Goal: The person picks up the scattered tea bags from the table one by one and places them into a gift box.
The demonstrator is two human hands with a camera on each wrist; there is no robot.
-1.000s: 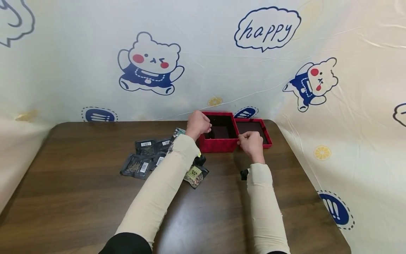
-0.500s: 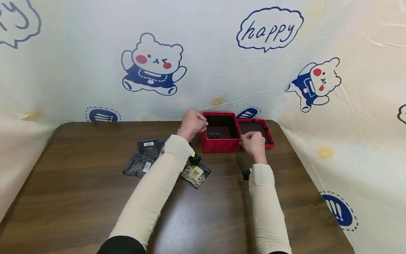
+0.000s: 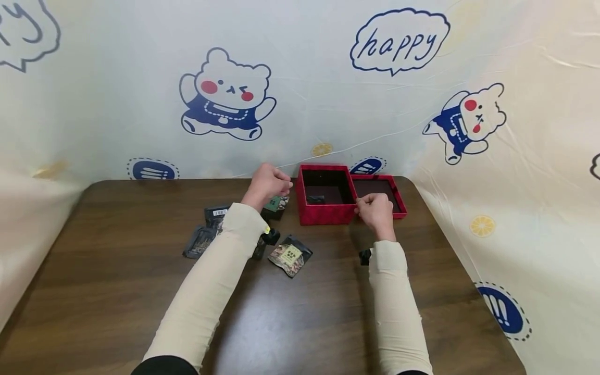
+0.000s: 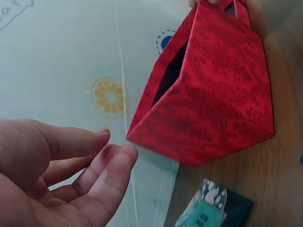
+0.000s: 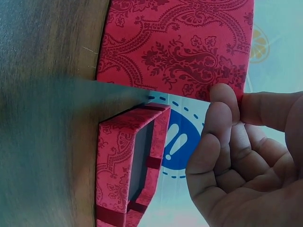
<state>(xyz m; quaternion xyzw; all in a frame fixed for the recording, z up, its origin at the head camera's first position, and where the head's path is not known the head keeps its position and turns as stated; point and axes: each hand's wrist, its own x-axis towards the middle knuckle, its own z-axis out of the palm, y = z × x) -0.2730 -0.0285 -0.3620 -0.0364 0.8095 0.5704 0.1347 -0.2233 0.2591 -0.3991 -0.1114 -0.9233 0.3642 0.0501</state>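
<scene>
A red patterned box (image 3: 326, 214) stands at the back of the table with its top uncovered, and a small dark packet (image 3: 315, 199) lies inside. My right hand (image 3: 376, 212) pinches the box's near right corner between thumb and forefinger, which the right wrist view shows closely. Left of the box, my left hand (image 3: 267, 185) hovers with fingers loosely bent and nothing between them, apart from the box wall. Below it lies a packet with a teal label (image 4: 208, 215). Nearer the front rests a packet with a pale yellow label (image 3: 290, 255).
The red box lid (image 3: 399, 202) lies inner side up, right of the box. Several dark packets (image 3: 200, 241) lie to the left, partly hidden by the left sleeve (image 3: 211, 281). A printed cloth (image 3: 304, 78) hangs behind the brown table (image 3: 112, 281).
My left hand has drawn back leftward from over the box's left rim. A dark packet has come into sight inside the box. The right hand keeps its grip on the corner.
</scene>
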